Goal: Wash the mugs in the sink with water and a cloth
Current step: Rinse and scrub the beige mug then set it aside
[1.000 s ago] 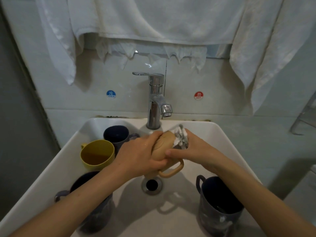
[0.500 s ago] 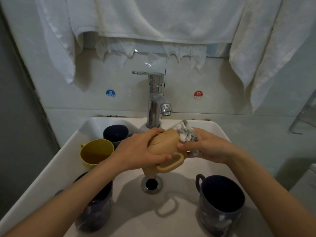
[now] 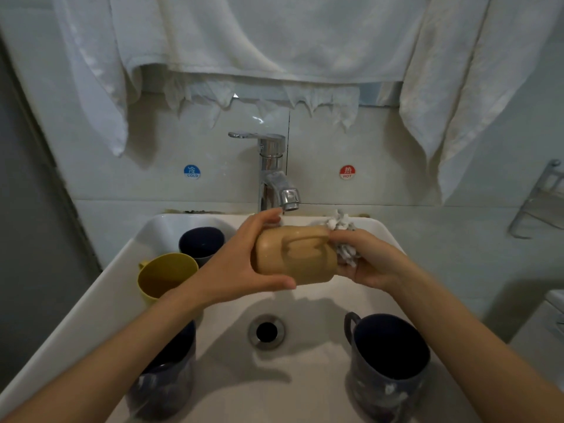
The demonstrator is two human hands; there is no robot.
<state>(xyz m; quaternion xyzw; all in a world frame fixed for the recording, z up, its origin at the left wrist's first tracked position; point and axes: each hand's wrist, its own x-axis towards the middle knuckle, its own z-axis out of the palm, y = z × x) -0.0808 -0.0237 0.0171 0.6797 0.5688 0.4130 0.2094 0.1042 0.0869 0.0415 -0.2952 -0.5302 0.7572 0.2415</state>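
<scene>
White towels (image 3: 274,41) hang above a blue cold sticker (image 3: 192,171) and a red hot sticker (image 3: 347,172), beside a metal rack (image 3: 540,203).

White sink (image 3: 106,285) holding upright yellow mug (image 3: 166,276), rear navy mug (image 3: 201,244), left navy mug (image 3: 164,383) and right navy mug (image 3: 387,361) around the drain (image 3: 267,331).

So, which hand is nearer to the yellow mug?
Left. The left hand grips the tan mug just right of the yellow mug; the right hand holds the cloth farther right, past the tan mug.
</scene>
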